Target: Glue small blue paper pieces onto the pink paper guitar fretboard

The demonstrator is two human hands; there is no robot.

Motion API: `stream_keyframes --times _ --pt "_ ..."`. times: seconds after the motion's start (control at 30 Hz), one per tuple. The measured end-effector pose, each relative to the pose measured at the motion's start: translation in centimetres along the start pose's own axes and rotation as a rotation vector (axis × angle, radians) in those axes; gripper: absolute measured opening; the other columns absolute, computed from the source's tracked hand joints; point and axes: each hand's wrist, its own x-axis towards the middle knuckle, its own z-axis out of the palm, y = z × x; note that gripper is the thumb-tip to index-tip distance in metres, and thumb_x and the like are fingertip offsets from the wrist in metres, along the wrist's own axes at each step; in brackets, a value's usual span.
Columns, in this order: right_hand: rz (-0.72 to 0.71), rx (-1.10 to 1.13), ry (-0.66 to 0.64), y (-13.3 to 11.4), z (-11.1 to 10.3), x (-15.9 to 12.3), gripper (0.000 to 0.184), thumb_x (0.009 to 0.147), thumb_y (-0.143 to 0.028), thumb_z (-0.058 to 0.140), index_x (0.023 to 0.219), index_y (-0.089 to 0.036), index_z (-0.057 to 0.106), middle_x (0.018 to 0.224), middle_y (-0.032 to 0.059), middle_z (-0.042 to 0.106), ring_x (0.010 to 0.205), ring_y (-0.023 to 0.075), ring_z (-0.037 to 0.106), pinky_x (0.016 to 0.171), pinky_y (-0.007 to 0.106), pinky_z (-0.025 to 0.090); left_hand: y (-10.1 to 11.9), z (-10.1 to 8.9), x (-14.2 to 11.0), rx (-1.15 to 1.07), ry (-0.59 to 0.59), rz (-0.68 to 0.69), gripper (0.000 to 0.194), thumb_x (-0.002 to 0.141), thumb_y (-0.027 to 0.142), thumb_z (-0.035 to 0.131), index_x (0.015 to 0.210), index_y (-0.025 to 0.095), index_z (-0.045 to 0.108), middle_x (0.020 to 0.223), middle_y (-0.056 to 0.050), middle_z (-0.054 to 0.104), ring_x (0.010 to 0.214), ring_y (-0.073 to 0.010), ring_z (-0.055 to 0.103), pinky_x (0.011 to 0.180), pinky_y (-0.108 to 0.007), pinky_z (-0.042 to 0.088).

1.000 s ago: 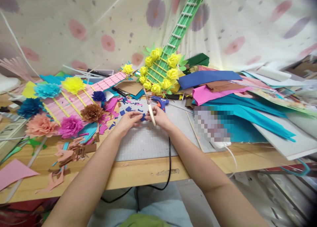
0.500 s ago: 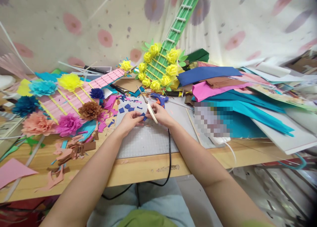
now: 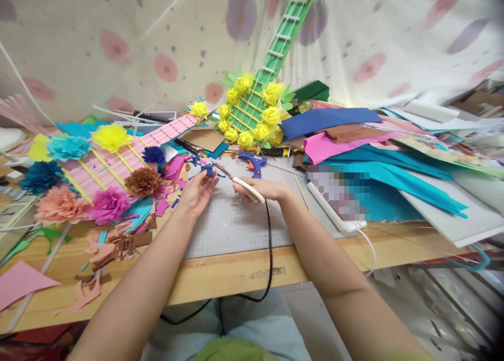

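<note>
Between the fingertips of my left hand [image 3: 199,192] is a small piece of dark blue paper [image 3: 207,169]. My right hand [image 3: 258,188] grips the pale handles of a pair of scissors [image 3: 249,188], whose blades point left toward that paper. The blade tips end close to the left fingers; whether they touch the paper I cannot tell. Under both hands lies a grey cutting mat [image 3: 232,229]. Blue and pink paper scraps [image 3: 173,178] are strewn at its left edge. Just behind my right hand rests a blue glue gun [image 3: 255,162].
To the left lies a pink paper guitar [image 3: 106,164] with paper flowers. Behind the mat leans a green guitar [image 3: 271,66] ringed by yellow flowers. Folded coloured paper [image 3: 334,120] and a white-edged device [image 3: 331,203] are on the right. A black cable [image 3: 270,245] hangs over the table edge.
My hands have moved apart. The left one has lifted the blue paper up and left, while the scissors have turned, with their blades now pointing further left.
</note>
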Motion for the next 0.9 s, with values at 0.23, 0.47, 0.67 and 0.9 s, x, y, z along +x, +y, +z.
stream_keyframes --times 0.23,0.47,0.67,0.9 --pt "0.116 0.187 -0.160 -0.5 -0.6 0.6 0.047 0.071 -0.063 0.059 0.078 -0.018 0.048 0.053 -0.0057 0.049 0.045 0.0070 0.044 0.041 0.019 0.034 0.4 0.2 -0.1 -0.140 0.078 -0.114 0.011 0.078 0.009 0.053 0.070 0.014 0.059 0.070 -0.002 0.065 0.076 -0.0097 0.065 0.085 -0.025 0.054" --pt "0.222 0.931 0.072 -0.7 -1.3 2.5 0.055 0.078 -0.071 0.040 0.069 -0.017 0.045 0.048 -0.0021 0.047 0.042 0.0092 0.047 0.040 0.021 0.039 -0.2 -0.2 0.4 -0.269 0.127 -0.147 0.012 0.078 0.004 0.051 0.073 0.009 0.060 0.070 -0.006 0.066 0.073 -0.0110 0.066 0.076 -0.022 0.056" --pt "0.241 1.077 0.300 -1.0 -1.7 3.7 0.055 0.077 -0.072 0.040 0.067 -0.019 0.042 0.048 -0.0027 0.045 0.044 0.0092 0.046 0.042 0.021 0.040 -0.2 -0.2 0.5 -0.284 0.136 -0.145 0.013 0.079 0.003 0.050 0.074 0.009 0.060 0.070 -0.006 0.067 0.073 -0.0109 0.066 0.076 -0.022 0.057" --pt "0.138 0.570 0.205 -0.9 -0.8 1.9 0.051 0.079 -0.069 0.041 0.075 -0.018 0.044 0.057 -0.0036 0.043 0.049 0.0094 0.043 0.048 0.023 0.036 0.2 -0.4 0.5 -0.213 0.096 -0.088 0.016 0.078 0.001 0.049 0.068 0.007 0.060 0.068 -0.007 0.067 0.070 -0.0110 0.066 0.073 -0.022 0.057"
